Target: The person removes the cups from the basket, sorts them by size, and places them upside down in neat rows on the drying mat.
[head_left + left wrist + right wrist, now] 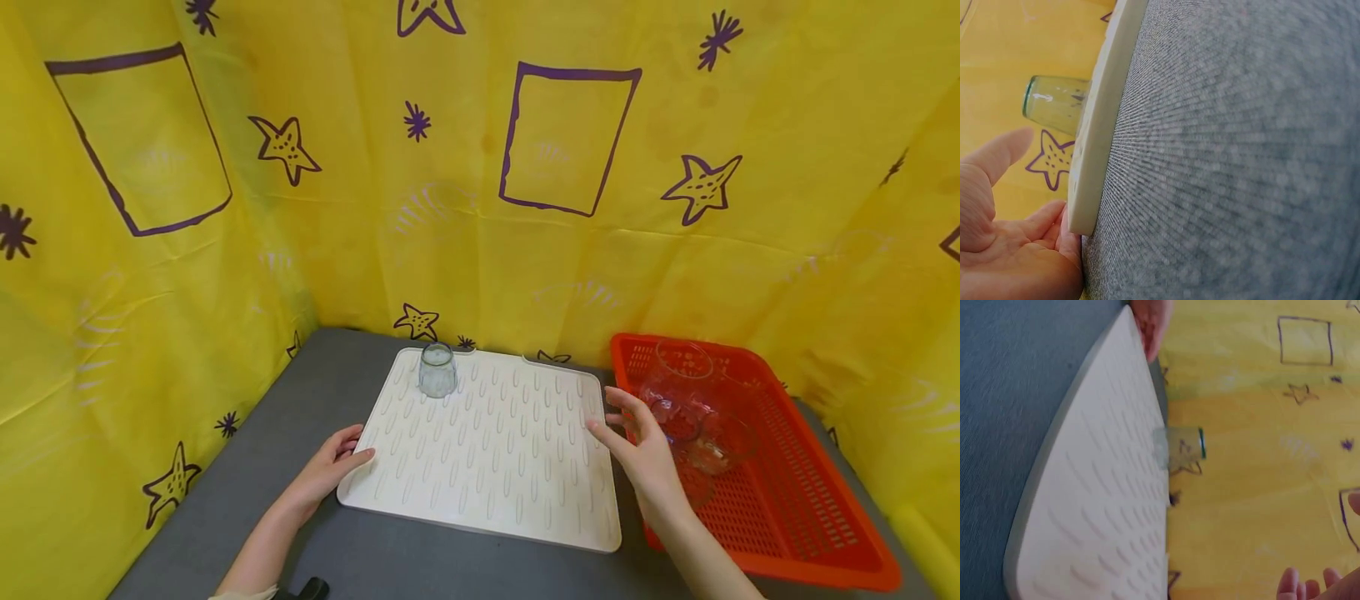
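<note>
A white drying mat (495, 450) with raised ridges lies on the grey table. Near its back left corner a clear drinking glass (437, 371) stands upright, rim up. My left hand (330, 467) is at the mat's left edge; in the left wrist view its fingertips (1054, 215) touch the edge while the thumb stands apart from it. Over the right edge of the mat is my right hand (647, 462), its fingers loosely bent and holding nothing. Only its fingertips (1288, 584) and a bit of thumb show in the right wrist view, away from the mat.
A red plastic basket (813, 475) stands right of the mat, close by my right hand, with several clear glasses (712, 446) in it. Yellow patterned cloth (465, 250) hangs behind and at both sides. A black object (313, 589) shows by my left forearm.
</note>
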